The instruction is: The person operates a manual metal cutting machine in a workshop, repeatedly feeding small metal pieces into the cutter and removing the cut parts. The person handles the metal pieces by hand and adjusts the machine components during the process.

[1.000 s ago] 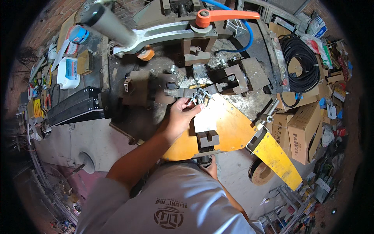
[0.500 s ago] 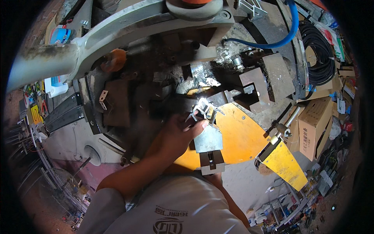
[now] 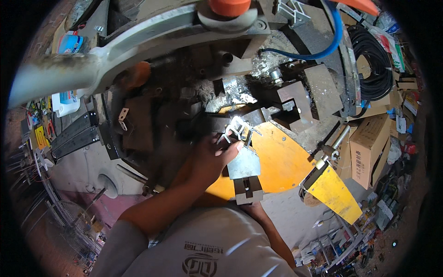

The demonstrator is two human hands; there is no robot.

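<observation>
My left hand (image 3: 210,159) pinches a short aluminium profile (image 3: 237,129) with thin fins, its thumb along the near side and its other fingers partly behind. The profile lies at the far end of a pale metal block (image 3: 244,165). A dark slotted steel piece (image 3: 248,190) extends from that block toward my body. My right hand (image 3: 253,210) is low beside the slotted piece, its fingers hidden beneath it. Under the block spreads an orange-yellow plate (image 3: 281,159) of the machine.
A grey curved machine arm (image 3: 157,39) with an orange knob (image 3: 229,6) crosses above the bed. A blue hose (image 3: 334,37) bends at the upper right. Coiled black cable (image 3: 385,69) and a cardboard box (image 3: 367,152) are at right. A yellow guard (image 3: 334,194) juts out nearby.
The view has shifted slightly, moving most of the scene a little left. My left hand keeps its grip on the profile, and my right hand stays low by the slotted piece.
</observation>
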